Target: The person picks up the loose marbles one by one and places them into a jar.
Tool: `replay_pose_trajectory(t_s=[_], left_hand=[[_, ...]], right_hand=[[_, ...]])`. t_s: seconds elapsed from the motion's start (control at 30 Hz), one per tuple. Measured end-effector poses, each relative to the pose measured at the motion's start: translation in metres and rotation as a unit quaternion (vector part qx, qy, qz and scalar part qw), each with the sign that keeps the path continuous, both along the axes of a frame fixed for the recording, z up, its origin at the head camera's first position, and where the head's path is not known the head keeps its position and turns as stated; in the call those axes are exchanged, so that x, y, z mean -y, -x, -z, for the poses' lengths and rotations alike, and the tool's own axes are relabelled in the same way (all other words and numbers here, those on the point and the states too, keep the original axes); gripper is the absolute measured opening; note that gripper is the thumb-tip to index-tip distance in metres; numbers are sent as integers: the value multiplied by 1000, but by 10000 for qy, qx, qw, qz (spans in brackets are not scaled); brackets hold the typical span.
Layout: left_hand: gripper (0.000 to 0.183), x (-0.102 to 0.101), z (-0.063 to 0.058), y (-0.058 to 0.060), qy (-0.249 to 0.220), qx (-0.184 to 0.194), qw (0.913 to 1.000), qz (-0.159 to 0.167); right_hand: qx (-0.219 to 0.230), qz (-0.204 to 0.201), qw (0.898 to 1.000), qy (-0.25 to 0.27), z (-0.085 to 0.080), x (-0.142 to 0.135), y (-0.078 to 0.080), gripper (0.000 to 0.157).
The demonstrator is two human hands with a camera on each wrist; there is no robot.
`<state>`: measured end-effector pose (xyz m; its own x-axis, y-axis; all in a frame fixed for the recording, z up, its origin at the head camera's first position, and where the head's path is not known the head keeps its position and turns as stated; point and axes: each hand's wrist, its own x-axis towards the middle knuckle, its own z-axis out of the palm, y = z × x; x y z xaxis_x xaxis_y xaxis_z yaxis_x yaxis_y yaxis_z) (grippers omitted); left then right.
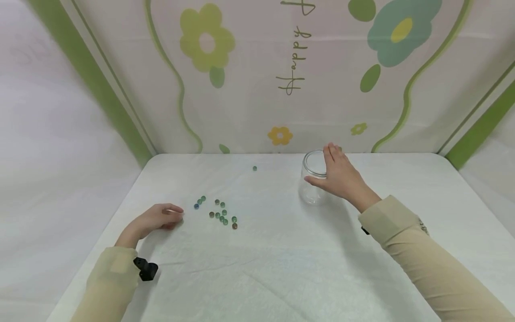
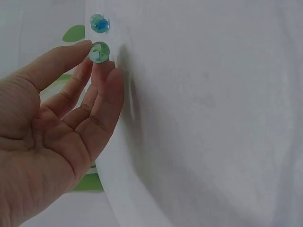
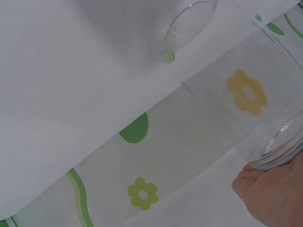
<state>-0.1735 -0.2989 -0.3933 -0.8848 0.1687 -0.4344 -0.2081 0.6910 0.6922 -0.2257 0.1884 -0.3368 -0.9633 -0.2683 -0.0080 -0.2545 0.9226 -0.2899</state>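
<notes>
My left hand is low at the left of the table, its thumb and fingertips pinching a green glass marble. Just to its right lies a loose group of several marbles, mostly green, with a blue marble at the near-left end and a brown marble at the near edge. On the right, an upright clear glass jar is gripped at its rim by my right hand. A yellow-green marble shows by the jar's base; I cannot tell whether it is inside.
One lone green marble lies near the back edge, left of the jar. The white-covered table ends at a printed curtain with flowers. A black wrist device sits on the left sleeve.
</notes>
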Motion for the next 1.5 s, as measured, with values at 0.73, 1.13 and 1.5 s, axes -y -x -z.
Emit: replay_pose_trajectory(t_s=[0.73, 1.13, 1.5], left_hand=[[49, -45, -11, 18, -1066, -246, 9939, -152], [49, -70, -15, 30, -1796, -185, 9813, -670], [51, -103, -21, 37, -2521, -85, 9655, -650]], right_hand=[[77, 5, 10000, -41, -2, 1, 1, 104], [84, -10, 10000, -54, -4, 1, 1, 104], [128, 14, 9999, -93, -4, 1, 0, 104]])
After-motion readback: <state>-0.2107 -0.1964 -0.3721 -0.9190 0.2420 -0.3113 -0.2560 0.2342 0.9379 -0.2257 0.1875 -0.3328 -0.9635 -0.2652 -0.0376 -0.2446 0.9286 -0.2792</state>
